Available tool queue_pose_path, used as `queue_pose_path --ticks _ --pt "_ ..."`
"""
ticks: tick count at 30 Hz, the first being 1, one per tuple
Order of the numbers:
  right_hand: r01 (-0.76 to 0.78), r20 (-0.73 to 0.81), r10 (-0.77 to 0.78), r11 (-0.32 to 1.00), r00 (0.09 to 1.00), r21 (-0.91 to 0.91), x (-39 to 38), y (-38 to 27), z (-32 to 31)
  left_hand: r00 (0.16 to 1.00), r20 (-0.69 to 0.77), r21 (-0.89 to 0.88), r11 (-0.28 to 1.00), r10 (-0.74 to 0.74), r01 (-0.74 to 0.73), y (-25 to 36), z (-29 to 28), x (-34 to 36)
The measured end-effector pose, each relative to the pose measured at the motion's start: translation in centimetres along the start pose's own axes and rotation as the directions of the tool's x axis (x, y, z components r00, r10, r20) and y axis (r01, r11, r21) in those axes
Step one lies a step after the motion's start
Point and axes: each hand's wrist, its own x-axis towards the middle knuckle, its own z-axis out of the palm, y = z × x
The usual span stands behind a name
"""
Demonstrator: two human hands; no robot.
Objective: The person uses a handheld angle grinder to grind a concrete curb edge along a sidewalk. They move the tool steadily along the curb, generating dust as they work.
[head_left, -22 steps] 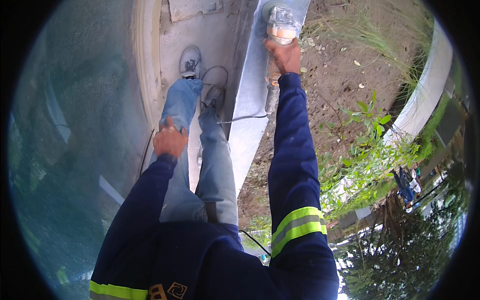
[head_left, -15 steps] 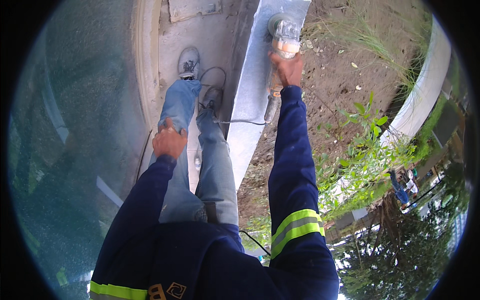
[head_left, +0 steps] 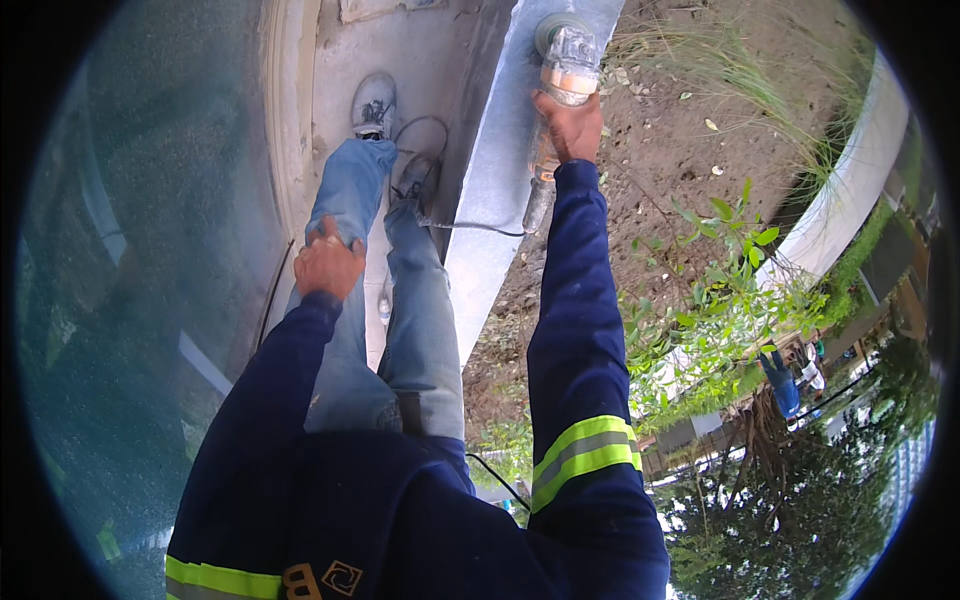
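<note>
My right hand (head_left: 572, 125) is wrapped round the body of an orange and grey angle grinder (head_left: 572, 78), arm stretched forward. The grinder's round disc lies at the top face of a pale grey, smooth ledge (head_left: 490, 180), towards its far end. From the grinder's rear end a dark power cord (head_left: 478, 229) crosses the ledge towards my feet. My left hand (head_left: 330, 268) rests on my left leg near the knee, over the jeans (head_left: 352, 185), holding nothing. Its fingers are partly spread, with one pointing forward.
A large glass pane (head_left: 170, 250) with a pale frame (head_left: 292, 130) stands on my left. My shoes (head_left: 375, 103) are on a narrow concrete floor. Right of the ledge are bare soil (head_left: 660, 130), a leafy shrub (head_left: 720, 270) and a curved white kerb (head_left: 840, 190). People (head_left: 782, 380) appear farther off.
The view has shifted slightly, and my body and both hands sit a little differently in it. The grinder stays at nearly the same spot on the ledge. My left hand remains on my leg.
</note>
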Motion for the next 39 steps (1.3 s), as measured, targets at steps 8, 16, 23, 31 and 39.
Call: queue_pose_path --ticks 8,16,23,31,39 --pt "-0.040 0.096 0.036 0.999 0.995 0.034 -4.7 2.4 0.8 0.999 0.028 -0.007 1.000 -0.022 0.022 0.2 -0.3 -0.1" --pt "-0.056 0.016 0.057 0.996 0.998 -0.075 -2.6 0.3 1.4 1.000 0.029 -0.014 1.000 0.000 0.000 0.1 0.3 -0.3" --pt "-0.032 0.009 0.031 0.999 0.999 0.026 -4.6 3.1 -0.3 0.999 0.043 -0.004 0.999 -0.032 0.032 0.3 0.2 -0.2" --pt "-0.053 0.043 0.057 0.995 0.997 -0.086 -6.4 2.7 1.7 0.998 0.056 -0.002 1.000 -0.009 0.010 0.2 0.7 -0.5" --pt "-0.068 -0.033 0.070 0.997 0.997 0.045 -4.4 3.7 -0.6 1.000 0.030 -0.014 1.000 -0.006 0.006 0.2 0.9 -0.5"
